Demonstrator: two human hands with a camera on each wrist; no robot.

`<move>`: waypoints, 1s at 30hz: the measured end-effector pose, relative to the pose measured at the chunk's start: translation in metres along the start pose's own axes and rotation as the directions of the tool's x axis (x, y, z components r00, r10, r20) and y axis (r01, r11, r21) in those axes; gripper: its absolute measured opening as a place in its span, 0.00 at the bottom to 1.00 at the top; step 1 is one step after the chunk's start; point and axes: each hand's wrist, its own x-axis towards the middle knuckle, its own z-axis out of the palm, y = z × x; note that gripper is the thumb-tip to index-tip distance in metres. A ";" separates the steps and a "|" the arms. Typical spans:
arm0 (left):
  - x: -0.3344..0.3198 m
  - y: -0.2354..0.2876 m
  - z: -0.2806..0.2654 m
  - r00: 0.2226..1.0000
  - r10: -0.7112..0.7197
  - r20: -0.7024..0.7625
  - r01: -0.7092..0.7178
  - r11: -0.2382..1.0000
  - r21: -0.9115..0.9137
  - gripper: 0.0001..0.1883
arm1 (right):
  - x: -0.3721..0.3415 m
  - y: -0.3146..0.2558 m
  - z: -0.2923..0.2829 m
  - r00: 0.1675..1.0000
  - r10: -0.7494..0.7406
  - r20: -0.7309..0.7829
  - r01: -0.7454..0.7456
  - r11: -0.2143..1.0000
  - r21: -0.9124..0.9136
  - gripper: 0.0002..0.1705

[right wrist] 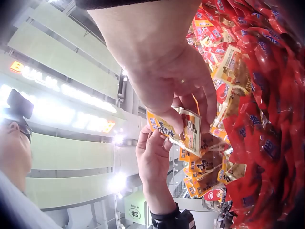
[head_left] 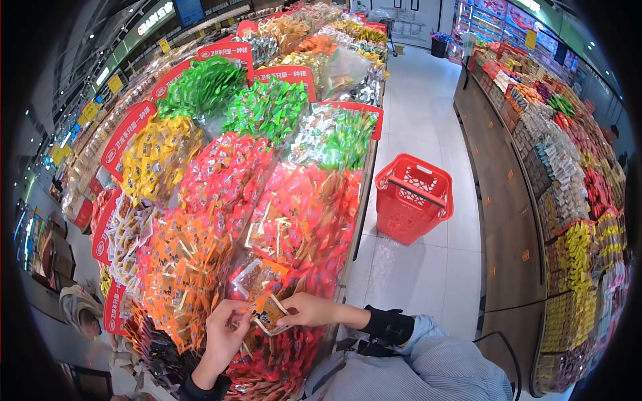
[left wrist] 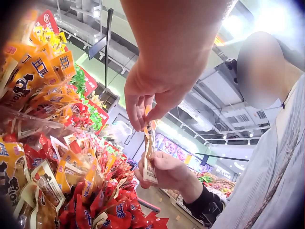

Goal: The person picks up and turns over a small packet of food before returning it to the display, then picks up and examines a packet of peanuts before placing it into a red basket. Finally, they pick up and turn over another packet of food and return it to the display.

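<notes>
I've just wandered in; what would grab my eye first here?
Probably the bright red basket standing on the pale floor, just right of the long heap of colourful snack packets in the head view. Next, low in that view, the orange packet held between the left hand and right hand.

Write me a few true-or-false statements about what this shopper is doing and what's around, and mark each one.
1. The left hand and right hand hold one snack packet. True.
2. The red shopping basket hangs from an arm. False: it stands on the floor.
3. Green packets lie farther from the person than the heap of orange packets. True.
4. The wristband on the right arm is white. False: it is black.
5. A red sign stands beside the yellow packets. True.
</notes>
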 end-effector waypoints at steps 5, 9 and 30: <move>0.000 0.003 -0.002 0.999 0.045 0.012 -0.046 0.996 0.074 0.09 | 0.003 0.016 0.004 0.999 0.053 0.013 -0.053 0.998 -0.034 0.18; 0.000 0.008 -0.003 0.999 0.032 0.006 -0.033 0.995 0.099 0.07 | 0.001 0.005 0.000 0.999 0.022 0.025 -0.021 0.999 -0.042 0.19; -0.010 -0.011 0.004 0.994 0.079 -0.069 -0.064 0.976 0.208 0.06 | 0.001 0.019 0.004 0.996 0.058 0.067 -0.056 0.998 -0.042 0.19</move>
